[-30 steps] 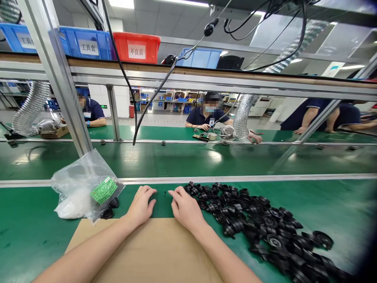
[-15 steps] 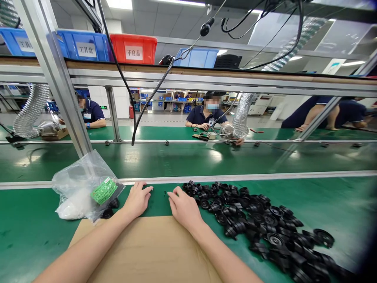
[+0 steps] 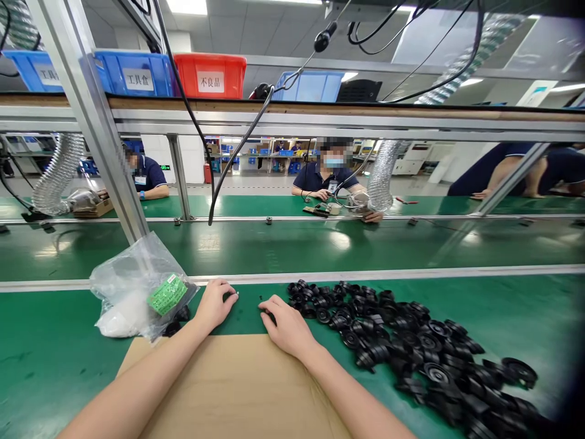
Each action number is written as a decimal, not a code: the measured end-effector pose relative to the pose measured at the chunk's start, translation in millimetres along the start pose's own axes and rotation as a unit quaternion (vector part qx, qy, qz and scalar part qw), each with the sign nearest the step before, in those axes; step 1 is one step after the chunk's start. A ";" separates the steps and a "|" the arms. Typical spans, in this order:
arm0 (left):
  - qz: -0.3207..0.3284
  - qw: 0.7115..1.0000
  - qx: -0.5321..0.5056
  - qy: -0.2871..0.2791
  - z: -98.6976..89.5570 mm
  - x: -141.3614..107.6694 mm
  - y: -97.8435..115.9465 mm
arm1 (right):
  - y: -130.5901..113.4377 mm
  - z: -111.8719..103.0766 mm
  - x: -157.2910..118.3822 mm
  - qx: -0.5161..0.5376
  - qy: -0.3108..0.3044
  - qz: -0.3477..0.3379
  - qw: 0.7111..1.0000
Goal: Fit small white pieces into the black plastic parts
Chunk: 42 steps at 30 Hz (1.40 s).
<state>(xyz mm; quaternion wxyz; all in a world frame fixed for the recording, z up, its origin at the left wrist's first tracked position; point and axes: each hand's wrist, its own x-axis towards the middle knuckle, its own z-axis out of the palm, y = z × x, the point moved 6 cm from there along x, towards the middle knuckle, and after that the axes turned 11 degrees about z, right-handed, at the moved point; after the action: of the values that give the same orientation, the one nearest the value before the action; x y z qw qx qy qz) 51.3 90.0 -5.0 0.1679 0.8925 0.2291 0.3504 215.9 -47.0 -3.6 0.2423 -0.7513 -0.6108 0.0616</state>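
Note:
My left hand (image 3: 217, 306) is closed in a pinch above the green bench, just past the far edge of a brown cardboard sheet (image 3: 237, 384). A tiny white piece (image 3: 237, 294) shows at its fingertips, too small to name. Opposite it, my right hand (image 3: 287, 324) reaches in with thumb and forefinger apart and nothing visible between them. Close to its forefinger a tiny dark speck (image 3: 260, 297) lies on the bench. Black round plastic parts (image 3: 402, 335) form a long heap beside my right hand and forearm.
Left of my left hand lies a clear plastic bag (image 3: 137, 292) with green circuit boards (image 3: 168, 295) and something white inside. A metal post (image 3: 91, 122) and hanging cables stand ahead. A masked co-worker (image 3: 326, 177) sits across the bench (image 3: 219, 247). Bins (image 3: 210, 76) line the shelf above.
My right thumb and forefinger have spread apart, with the forefinger stretched toward the dark speck. The left fingers have drawn into a rounder pinch. The view has shifted slightly.

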 end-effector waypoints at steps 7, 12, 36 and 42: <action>-0.006 1.000 0.020 0.002 -2.5 0.2 4.1 | 0.3 -3.5 2.5 0.056 0.006 0.011 0.998; -0.006 0.999 0.038 -0.011 1.2 -3.0 7.0 | 0.7 -2.5 1.7 0.034 0.006 0.011 0.999; -0.214 0.795 -0.567 -0.042 55.5 -32.1 67.4 | -20.5 -16.9 -9.8 0.309 0.046 -0.097 0.945; -0.217 0.794 -0.566 -0.046 54.1 -31.6 70.9 | -22.9 -17.3 -9.1 0.306 0.039 -0.120 0.944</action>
<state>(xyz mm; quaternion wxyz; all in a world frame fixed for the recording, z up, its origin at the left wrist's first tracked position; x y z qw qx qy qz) 89.4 6.3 -27.5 0.7247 0.5804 0.1698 0.3303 200.0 -57.5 19.7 0.4899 -0.5639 -0.6381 0.1866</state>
